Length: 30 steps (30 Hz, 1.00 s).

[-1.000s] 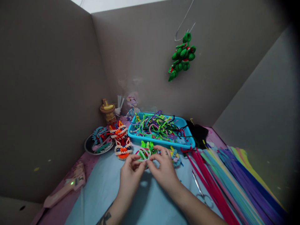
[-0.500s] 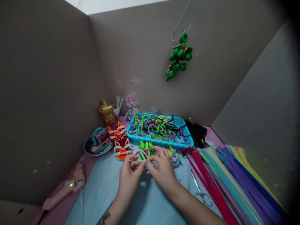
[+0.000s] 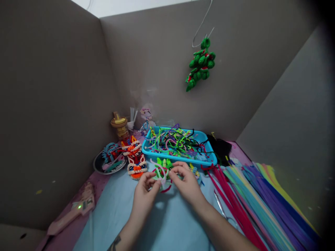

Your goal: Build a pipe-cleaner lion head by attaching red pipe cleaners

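Note:
In front of me, several bent pipe cleaners in white, pale pink and crimson [image 3: 163,180] form a small looped piece held above the blue cloth. My left hand [image 3: 145,190] pinches its left side between thumb and fingers. The thumb and fingertips of my right hand [image 3: 187,183] are closed at the loops' right edge; the exact strand between them is too small to make out. Just behind the piece sits a green pipe-cleaner figure [image 3: 164,162], partly covered. A yellow and blue figure [image 3: 195,170] is half hidden by my right hand.
Behind stands a blue tray [image 3: 180,161] of tangled pipe-cleaner scraps. Orange lion-like figures [image 3: 137,168] and a metal bowl [image 3: 97,168] lie left. A pink glue gun [image 3: 69,216] rests front left. Scissors [image 3: 220,204] and pipe-cleaner bundles [image 3: 269,198] lie right. A green ornament [image 3: 201,64] hangs above.
My right hand has moved slightly right, away from my left fingertips, opening a gap between them. The looped piece stays at my left hand and shows more of its crimson strand.

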Available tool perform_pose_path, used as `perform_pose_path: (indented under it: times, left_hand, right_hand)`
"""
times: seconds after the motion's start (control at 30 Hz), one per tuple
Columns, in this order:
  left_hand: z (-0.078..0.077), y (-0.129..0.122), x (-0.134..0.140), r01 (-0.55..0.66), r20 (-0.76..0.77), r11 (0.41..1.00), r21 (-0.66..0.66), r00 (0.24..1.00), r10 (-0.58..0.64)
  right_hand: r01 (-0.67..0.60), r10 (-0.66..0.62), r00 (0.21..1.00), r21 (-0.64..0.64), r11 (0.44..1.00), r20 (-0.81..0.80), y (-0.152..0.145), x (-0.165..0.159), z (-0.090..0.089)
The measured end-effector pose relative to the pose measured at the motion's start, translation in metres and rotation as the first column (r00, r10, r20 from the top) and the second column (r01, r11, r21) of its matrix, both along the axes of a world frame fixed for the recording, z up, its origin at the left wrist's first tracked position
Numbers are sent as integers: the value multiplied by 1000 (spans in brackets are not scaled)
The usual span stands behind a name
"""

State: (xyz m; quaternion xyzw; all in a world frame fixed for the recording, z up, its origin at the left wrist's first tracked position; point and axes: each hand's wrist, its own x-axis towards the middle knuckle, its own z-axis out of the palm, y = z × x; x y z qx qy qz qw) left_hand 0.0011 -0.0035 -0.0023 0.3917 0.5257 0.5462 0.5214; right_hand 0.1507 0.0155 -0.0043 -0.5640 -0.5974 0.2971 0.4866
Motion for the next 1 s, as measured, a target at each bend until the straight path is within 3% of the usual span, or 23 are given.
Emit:
perform_pose_path:
  times: [0.23, 0.47, 0.67, 0.73, 0.87, 1.0]
  left_hand:
    - [1, 0, 0, 54, -30, 998, 14, 998, -54]
    - [4, -1, 1, 139, -62, 990, -37, 988, -141]
    - [-1, 1, 0, 170, -57, 985, -26, 984, -171]
    - [-2, 1, -1, 137, -80, 990, 17, 988, -135]
    - [-5, 0, -1, -53, -256, 982, 183, 962, 100]
    - [-4, -3, 0, 26, -293, 987, 159, 956, 22]
  right_hand:
    - [-149, 148, 989, -102, 983, -21, 0, 1, 2]
    - [-246, 227, 964, -139, 959, -138, 2, 3, 2]
    - [-285, 262, 954, -169, 943, -146, 8, 5, -6]
    - [-274, 251, 957, -161, 948, -147, 9, 5, -8]
    - [-201, 181, 971, -121, 972, -153, 10, 5, -9]
    - [-159, 144, 975, -79, 984, -172, 7, 0, -8]
